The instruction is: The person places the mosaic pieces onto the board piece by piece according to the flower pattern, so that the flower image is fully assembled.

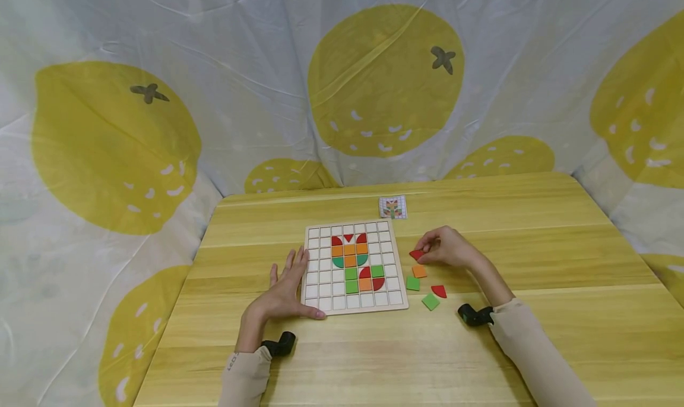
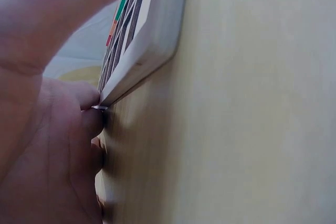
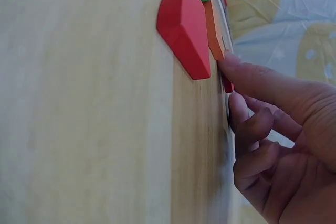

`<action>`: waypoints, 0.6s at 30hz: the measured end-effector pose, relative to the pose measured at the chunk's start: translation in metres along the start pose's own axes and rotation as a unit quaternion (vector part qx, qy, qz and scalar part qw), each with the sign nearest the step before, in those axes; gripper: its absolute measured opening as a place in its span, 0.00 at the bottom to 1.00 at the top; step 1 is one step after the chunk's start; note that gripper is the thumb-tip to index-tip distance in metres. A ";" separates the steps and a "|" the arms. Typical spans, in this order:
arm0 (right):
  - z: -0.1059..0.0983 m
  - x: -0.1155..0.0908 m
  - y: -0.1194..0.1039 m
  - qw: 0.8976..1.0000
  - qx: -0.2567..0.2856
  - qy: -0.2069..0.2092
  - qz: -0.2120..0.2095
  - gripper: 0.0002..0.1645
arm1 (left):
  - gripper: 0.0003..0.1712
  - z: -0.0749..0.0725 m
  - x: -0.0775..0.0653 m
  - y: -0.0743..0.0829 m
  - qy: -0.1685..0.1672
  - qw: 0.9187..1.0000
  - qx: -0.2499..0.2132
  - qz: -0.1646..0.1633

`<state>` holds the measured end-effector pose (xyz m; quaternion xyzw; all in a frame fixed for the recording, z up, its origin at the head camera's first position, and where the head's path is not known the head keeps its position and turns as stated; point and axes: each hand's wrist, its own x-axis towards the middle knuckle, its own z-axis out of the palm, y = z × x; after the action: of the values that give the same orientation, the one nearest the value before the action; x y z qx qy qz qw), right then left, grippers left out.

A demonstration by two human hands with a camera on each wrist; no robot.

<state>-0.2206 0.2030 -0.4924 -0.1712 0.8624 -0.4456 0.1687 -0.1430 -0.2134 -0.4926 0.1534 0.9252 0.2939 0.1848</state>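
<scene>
My left hand (image 1: 280, 294) rests against the left side of a square wooden grid board (image 1: 325, 289), fingers spread along that edge and thumb at the near left corner. Red, orange and green tiles form a tulip-like flower pattern (image 1: 350, 249) on the board. Off the board's right side, my right hand (image 1: 451, 249) pinches a red tile (image 1: 415, 255) between thumb and fingers, close over the table. In the right wrist view that red tile (image 3: 228, 84) is mostly hidden by the thumb. Just nearer lies an orange square tile (image 1: 419, 271).
Two green square tiles, one nearer the board (image 1: 413, 283) and one turned askew (image 1: 430, 302), lie right of the board beside a red quarter-circle tile (image 1: 439, 291). A small printed pattern card (image 1: 392, 207) lies behind the board. A lemon-print cloth (image 1: 256, 128) hangs behind the table.
</scene>
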 end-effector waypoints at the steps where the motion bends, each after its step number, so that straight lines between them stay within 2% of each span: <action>1: 0.001 0.000 0.000 1.000 -0.002 0.002 0.001 0.12 | 0.85 0.000 0.000 0.000 0.000 1.000 0.000 0.000; 8: 0.004 0.001 -0.003 0.999 -0.020 0.027 0.009 0.09 | 0.85 0.000 0.000 0.000 -0.001 1.000 0.000 -0.003; 11: 0.006 0.002 -0.002 0.999 -0.008 0.035 0.018 0.09 | 0.85 0.000 0.000 0.000 -0.004 1.000 0.004 -0.006; 13: 0.007 0.002 -0.002 0.999 0.008 0.032 0.018 0.11 | 0.86 -0.001 -0.001 0.001 -0.004 1.000 0.001 -0.004; 18: 0.007 0.003 -0.001 1.000 0.024 0.008 -0.013 0.19 | 0.86 -0.001 -0.001 0.000 0.000 1.000 -0.004 -0.002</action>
<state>-0.2202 0.1961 -0.4960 -0.1750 0.8505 -0.4696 0.1594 -0.1424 -0.2140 -0.4915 0.1512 0.9242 0.2971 0.1861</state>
